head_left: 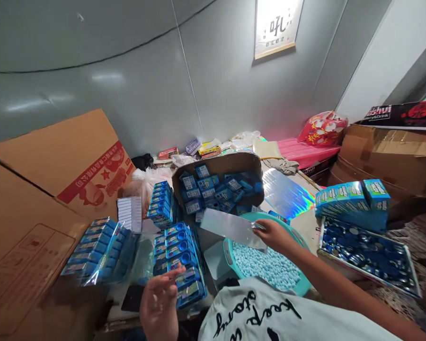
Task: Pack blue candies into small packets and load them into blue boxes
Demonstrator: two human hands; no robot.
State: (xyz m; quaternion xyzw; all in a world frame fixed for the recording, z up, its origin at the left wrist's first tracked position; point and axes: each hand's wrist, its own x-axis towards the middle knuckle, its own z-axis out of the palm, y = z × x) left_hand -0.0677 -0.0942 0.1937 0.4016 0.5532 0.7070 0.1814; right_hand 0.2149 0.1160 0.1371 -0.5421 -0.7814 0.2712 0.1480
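Note:
My right hand [271,233] pinches one end of a flat, translucent plastic sheet [230,227], held over the edge of a turquoise basin [307,286] full of pale blue and white candies [266,267]. A small shiny bit shows at its fingertips; I cannot make out what it is. My left hand [160,300] is at the lower middle, fingers apart, beside a row of small blue candy boxes [181,258]. Its fingertips overlap the nearest boxes, and whether they touch is unclear. More stacked blue boxes [161,203] stand behind that row.
A cardboard carton [216,166] of loose blue boxes lies behind the basin. Wrapped box packs [99,251] stand left, beside a large carton [31,227]. To the right are a tray [413,274] of shiny blue pieces and upright blue-green boxes [351,199]. A grey wall [128,99] closes the back.

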